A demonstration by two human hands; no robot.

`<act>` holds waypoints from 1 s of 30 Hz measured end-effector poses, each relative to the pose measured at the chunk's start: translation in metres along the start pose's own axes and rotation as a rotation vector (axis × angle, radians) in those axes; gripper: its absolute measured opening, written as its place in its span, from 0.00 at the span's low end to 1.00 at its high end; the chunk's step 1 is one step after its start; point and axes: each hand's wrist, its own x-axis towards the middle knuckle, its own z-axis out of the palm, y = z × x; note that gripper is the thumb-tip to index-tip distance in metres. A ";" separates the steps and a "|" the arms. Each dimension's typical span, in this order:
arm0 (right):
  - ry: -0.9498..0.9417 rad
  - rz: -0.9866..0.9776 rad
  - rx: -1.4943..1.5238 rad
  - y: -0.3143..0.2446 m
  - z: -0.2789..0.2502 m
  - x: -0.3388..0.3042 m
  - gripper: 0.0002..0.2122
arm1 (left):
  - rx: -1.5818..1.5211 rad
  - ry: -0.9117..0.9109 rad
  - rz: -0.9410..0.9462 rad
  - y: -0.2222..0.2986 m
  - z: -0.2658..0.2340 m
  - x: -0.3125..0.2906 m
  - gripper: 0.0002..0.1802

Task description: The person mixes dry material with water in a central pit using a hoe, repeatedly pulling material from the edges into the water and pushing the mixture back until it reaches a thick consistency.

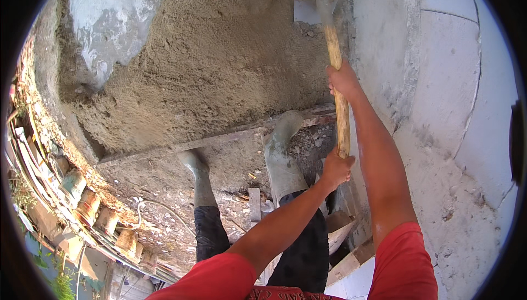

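Both my hands grip the pale wooden handle of a hoe (334,47), which slants up and slightly left. My right hand (344,80) is closed round the middle of the handle. Lower down, my left hand (336,171) wraps round its near end. The hoe's flat metal blade (305,10) rests at the far right of a brown-grey bed of sandy mix (219,64), close to the concrete wall on the right. At the bed's far left lies a smooth, pale grey, wet-looking patch (112,20).
A plank (236,135) edges the near side of the mix; my muddy rubber boots (282,146) stand at it. Pale wall panels (444,69) rise on the right. Stacked buckets (88,204), pipes and scrap lie at the lower left. A loose hose (159,204) curves over the rubble.
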 end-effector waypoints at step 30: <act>0.048 0.457 0.684 -0.082 0.267 -0.106 0.06 | 0.306 0.024 -0.309 0.229 -0.267 -0.270 0.09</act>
